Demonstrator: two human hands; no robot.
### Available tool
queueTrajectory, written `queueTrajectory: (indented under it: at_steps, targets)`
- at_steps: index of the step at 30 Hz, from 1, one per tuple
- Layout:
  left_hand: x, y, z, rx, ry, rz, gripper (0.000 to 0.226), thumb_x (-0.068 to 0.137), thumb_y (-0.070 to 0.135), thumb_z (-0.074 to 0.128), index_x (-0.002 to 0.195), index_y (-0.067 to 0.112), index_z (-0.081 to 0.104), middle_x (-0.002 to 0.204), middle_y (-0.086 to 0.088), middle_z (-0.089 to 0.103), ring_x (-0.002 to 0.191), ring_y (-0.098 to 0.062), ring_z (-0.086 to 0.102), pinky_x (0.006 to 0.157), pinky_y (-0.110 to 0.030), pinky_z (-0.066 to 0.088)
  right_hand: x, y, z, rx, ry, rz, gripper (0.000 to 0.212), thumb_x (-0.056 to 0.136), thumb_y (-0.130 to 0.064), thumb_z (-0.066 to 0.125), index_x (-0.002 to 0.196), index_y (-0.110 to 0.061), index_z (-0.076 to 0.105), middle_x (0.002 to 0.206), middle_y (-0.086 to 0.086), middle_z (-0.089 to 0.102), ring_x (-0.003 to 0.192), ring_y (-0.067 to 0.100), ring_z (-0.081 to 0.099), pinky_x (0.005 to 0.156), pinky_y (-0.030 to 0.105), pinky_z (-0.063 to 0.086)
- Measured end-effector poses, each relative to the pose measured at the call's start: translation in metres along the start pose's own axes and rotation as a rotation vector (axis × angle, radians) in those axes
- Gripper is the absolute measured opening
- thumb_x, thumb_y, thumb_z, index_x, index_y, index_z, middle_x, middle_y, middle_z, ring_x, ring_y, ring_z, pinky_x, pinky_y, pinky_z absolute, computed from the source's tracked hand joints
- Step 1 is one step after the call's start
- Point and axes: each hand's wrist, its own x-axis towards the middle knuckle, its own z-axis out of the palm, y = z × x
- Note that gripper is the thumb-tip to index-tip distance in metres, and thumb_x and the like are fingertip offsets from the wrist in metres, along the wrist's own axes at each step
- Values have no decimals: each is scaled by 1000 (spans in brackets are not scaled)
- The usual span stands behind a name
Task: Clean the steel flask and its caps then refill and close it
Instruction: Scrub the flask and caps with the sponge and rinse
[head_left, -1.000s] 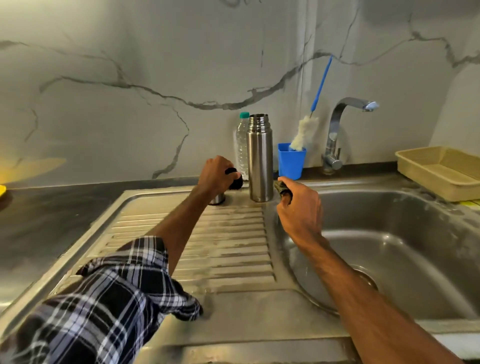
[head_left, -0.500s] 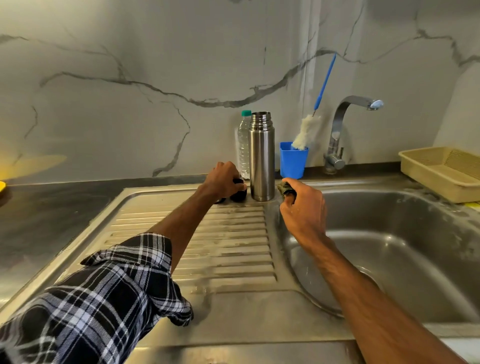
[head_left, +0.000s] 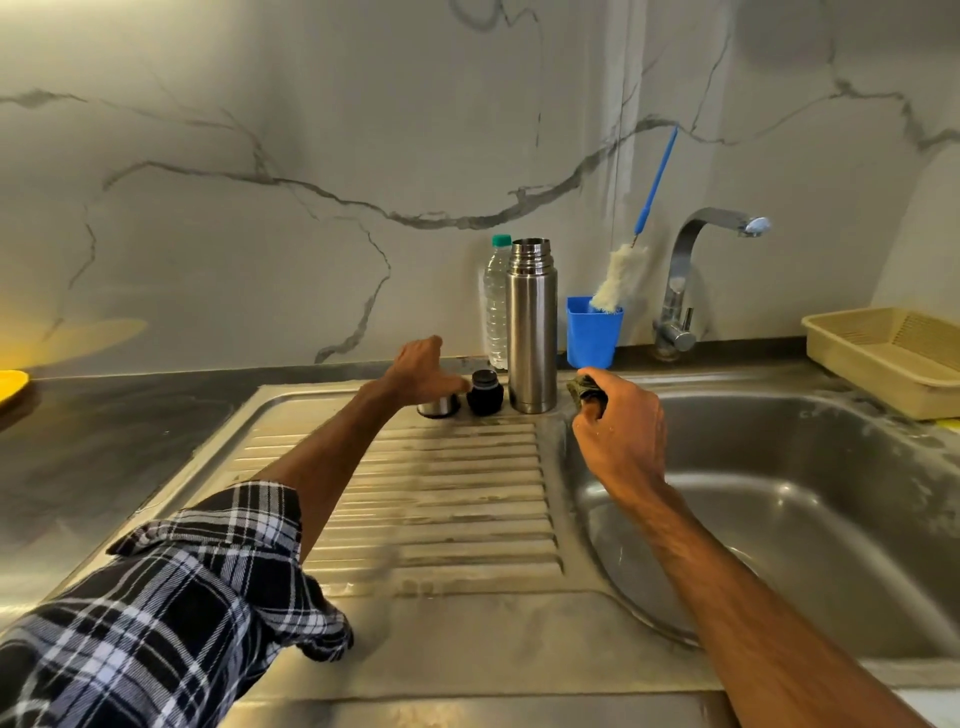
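Two hands reach over the sink's ribbed drainboard. The left hand is released, thumb raised and fingers loosely extended, holding nothing; it hangs over the steel outer cap, and whether it touches the cap cannot be told. Its fingertips end just beside the black inner cap. The right hand is clenched around a dark green scrub pad at the basin's rim.

Between the hands the steel flask stands upright and uncapped at the back of the drainboard, with the black cap just left of it. A clear plastic bottle stands behind it. To the right, a blue cup holds a blue-handled bottle brush, next to the tap. A beige tray sits on the surface at far right.
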Motion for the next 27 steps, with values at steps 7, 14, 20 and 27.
queueTrajectory:
  at_steps: [7,14,20,27]
  targets:
    - [-7,-23,20,12,1,-67,64,80,44,83,124,10,51,116,-10,60,96,-22,53,73,-32,44,-2,0,-9,5,36,13,45,88,-5,70,132,-11,64,118,9,71,109,22,66,97,31,51]
    - [-64,-15,1,-397,173,-99,54,86,42,77,129,17,55,117,-1,58,102,-21,59,71,-30,48,-5,-4,-18,95,94,75,43,86,-5,70,128,-12,66,115,7,72,106,18,66,92,27,51]
    - [-121,30,-28,-785,-21,92,77,57,40,90,127,20,63,116,-3,68,104,-19,68,74,-30,62,-8,-12,-29,402,135,247,35,88,-5,69,122,-14,70,107,3,74,98,18,71,85,45,61]
    - [-135,139,-6,-750,-114,373,54,76,36,87,125,30,66,111,12,72,100,-2,68,87,-25,57,-7,-10,-70,789,65,630,28,92,-5,61,110,-22,73,100,7,73,89,22,69,72,41,62]
